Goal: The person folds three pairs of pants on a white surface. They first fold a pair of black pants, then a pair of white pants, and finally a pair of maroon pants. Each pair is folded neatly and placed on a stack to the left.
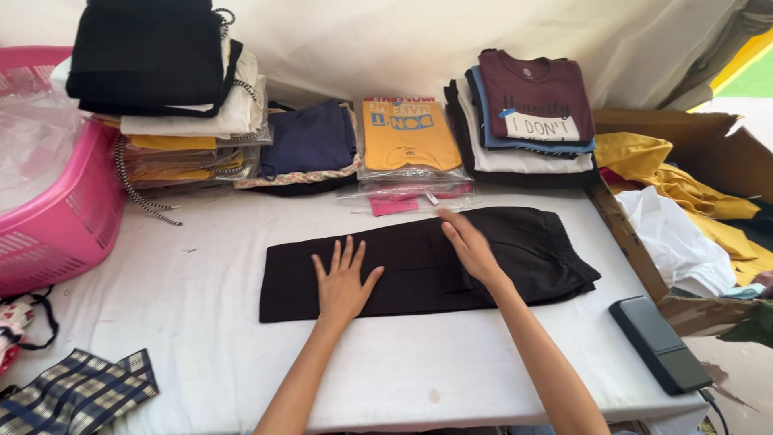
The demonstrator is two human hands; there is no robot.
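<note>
Both hands lie flat on black trousers [427, 262], which are folded lengthwise into a long strip across the middle of the table [201, 322]. The left hand [345, 282] is spread wide, palm down, fingers fanned, pressing the leg end; the right hand [471, 246] rests palm down nearer the waistband, fingers together and slightly blurred, so how hard it presses is hard to tell. Neither pinches anything. The cloth looks soft, thin and light: it will sag and slip out of its fold if lifted by one point, so it is best taken at the folded edge or by both ends at once, with the elastic waistband right of the right hand giving the firmest hold. Right of that hand, at the table's edge, lies a dark flat case [660, 342], and beyond it a cardboard box [708, 145] of loose clothes. Left of the left hand stands a pink basket [64, 217]. Beyond the fingertips sit stacks of folded shirts [527, 113] and a bagged yellow shirt [407, 133].
</note>
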